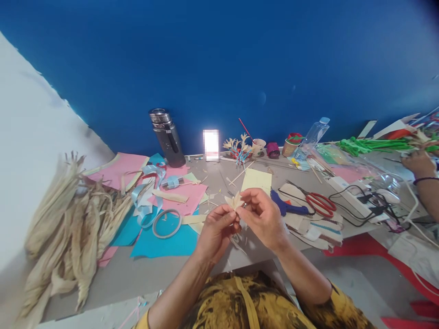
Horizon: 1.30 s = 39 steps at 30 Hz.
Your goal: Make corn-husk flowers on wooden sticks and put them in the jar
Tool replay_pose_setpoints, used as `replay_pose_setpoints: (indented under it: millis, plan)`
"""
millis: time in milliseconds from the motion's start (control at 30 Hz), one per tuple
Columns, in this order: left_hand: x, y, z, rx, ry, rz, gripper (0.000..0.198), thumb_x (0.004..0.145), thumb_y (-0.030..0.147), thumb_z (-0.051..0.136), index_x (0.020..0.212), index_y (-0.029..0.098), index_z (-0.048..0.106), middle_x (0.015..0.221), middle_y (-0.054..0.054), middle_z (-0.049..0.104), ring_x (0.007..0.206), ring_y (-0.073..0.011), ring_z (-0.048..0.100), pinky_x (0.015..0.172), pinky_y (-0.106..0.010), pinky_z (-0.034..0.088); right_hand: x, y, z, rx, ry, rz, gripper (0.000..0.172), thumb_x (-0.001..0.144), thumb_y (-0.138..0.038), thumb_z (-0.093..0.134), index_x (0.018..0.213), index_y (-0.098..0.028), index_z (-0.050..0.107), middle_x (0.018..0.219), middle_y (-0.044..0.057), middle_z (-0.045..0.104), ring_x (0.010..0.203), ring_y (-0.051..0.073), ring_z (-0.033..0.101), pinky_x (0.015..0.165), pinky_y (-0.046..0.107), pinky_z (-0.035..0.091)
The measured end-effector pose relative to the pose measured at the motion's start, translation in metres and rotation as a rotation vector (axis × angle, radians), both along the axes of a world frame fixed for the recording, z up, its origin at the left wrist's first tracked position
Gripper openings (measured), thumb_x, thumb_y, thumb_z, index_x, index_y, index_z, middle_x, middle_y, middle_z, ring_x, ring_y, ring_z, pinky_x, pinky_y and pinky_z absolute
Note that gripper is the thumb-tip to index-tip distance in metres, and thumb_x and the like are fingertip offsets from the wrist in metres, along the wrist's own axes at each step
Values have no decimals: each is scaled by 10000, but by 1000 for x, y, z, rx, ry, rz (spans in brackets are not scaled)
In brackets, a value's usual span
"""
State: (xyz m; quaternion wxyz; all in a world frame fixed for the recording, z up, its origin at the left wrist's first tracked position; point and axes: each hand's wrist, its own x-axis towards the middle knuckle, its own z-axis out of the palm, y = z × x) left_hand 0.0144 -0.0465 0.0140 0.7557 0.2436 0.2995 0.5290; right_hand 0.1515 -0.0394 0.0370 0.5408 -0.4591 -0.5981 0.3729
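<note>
Between my two hands, in the middle of the head view, is a small pale flower made of corn husk (pixel 233 201). My left hand (pixel 221 224) pinches its base from below, fingers closed. The thumb and fingers of my right hand (pixel 261 214) are closed on its right side, near the petals. Beneath them, husk scraps (pixel 238 244) lie on the grey table. A blue hot glue gun (pixel 290 204) lies just right of my right hand. Farther back, finished-looking husk flowers (pixel 240 148) with pale blue-wrapped stems stand in a cluster.
Dried corn husks (pixel 68 228) heap at the left by blue paper (pixel 164 246) and a tape roll (pixel 167 224). A dark thermos (pixel 168 139) stands behind. Red-handled scissors (pixel 321 204), a glove (pixel 318 230) and a power strip (pixel 355 198) lie right. Another person's hand (pixel 420 162) is far right.
</note>
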Motion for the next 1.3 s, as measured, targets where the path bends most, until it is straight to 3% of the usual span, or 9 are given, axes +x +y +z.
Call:
replay_pose_setpoints:
  millis: [200, 400, 567, 767, 1067, 1300]
  plan:
    - [1, 0, 2, 91, 117, 46, 220, 690, 253, 836, 741, 144, 652, 711, -12, 651, 581, -92, 556, 577, -221, 429, -3, -2, 2, -7, 42, -11, 230, 747, -178, 652, 951, -209, 550, 794, -11, 639, 547, 91, 568, 497, 195, 462]
    - [0, -2, 7, 91, 119, 55, 319, 670, 244, 848, 908, 168, 651, 740, -7, 659, 596, -104, 560, 591, -237, 437, -6, -2, 5, -20, 95, -22, 229, 718, -165, 647, 912, -212, 535, 751, -23, 629, 525, 84, 542, 481, 184, 452]
    - [0, -3, 7, 133, 121, 113, 226, 695, 258, 831, 826, 176, 666, 779, -10, 665, 663, -122, 584, 671, -266, 459, -8, -4, 3, -22, 126, -32, 237, 727, -186, 654, 926, -222, 530, 760, -20, 633, 525, 93, 545, 480, 195, 477]
    - [1, -2, 3, 162, 186, 195, 204, 671, 263, 856, 729, 173, 683, 669, 3, 650, 635, -127, 572, 677, -270, 452, -8, -7, 0, -34, 82, -7, 205, 776, -218, 651, 949, -217, 540, 809, 9, 645, 585, 112, 587, 544, 223, 508]
    - [1, 0, -3, 172, 180, 153, 164, 731, 279, 817, 772, 175, 697, 685, -1, 644, 646, -122, 559, 674, -260, 438, -2, -11, -4, 80, 75, -11, 231, 800, -203, 672, 978, -226, 527, 821, -7, 626, 568, 92, 520, 495, 195, 456]
    - [2, 0, 1, 102, 93, 36, 180, 712, 278, 837, 746, 153, 712, 674, -17, 636, 676, -137, 586, 714, -280, 479, 0, -12, -9, 210, -10, -25, 208, 843, -158, 638, 1008, -230, 534, 846, 5, 630, 570, 94, 534, 489, 201, 445]
